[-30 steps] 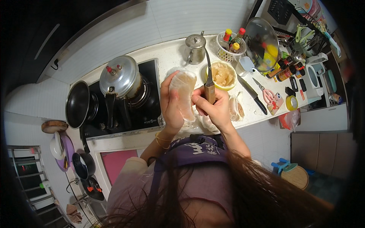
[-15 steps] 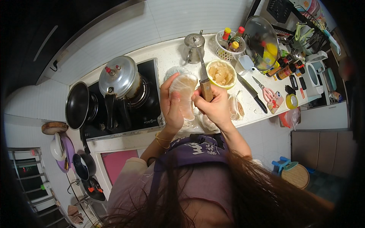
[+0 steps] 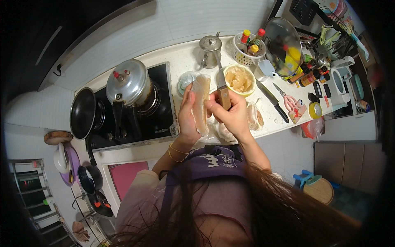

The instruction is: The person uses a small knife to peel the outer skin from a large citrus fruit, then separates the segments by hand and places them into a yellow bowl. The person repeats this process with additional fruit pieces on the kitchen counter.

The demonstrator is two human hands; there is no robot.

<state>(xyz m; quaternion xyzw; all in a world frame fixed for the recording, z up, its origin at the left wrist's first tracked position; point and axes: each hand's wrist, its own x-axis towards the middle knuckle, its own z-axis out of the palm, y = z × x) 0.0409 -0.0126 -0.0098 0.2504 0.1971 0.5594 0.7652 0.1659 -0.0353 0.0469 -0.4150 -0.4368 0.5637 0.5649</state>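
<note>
My left hand (image 3: 187, 119) is wrapped round a long, pale, slightly translucent piece (image 3: 200, 96) with a whitish, wrinkled surface; its exact kind I cannot tell. It stands on edge, tilted a little. Closed around a wooden-handled metal blade (image 3: 223, 96), my right hand (image 3: 236, 113) has its thumb against the pale piece's right edge. The narrow blade points away, between the metal pot and a yellow-rimmed bowl (image 3: 240, 91) of pale beige chunks or paste. Below my hands lie similar pale pieces (image 3: 255, 116) and clear plastic (image 3: 210, 133), partly hidden by my wrists.
Left is a black hob (image 3: 142, 138) with a pressure cooker (image 3: 128, 84) and a black frying pan (image 3: 83, 113). Behind stand a metal pot (image 3: 210, 51) and a white basket (image 3: 242, 55) of bottles. A kitchen knife (image 3: 272, 99) and pink-handled scissors (image 3: 289, 101) lie right.
The pale piece has turned in my left hand, from its broad face showing to its narrower side. A bluish-clear bundle behind it shows more. My right hand has barely moved.
</note>
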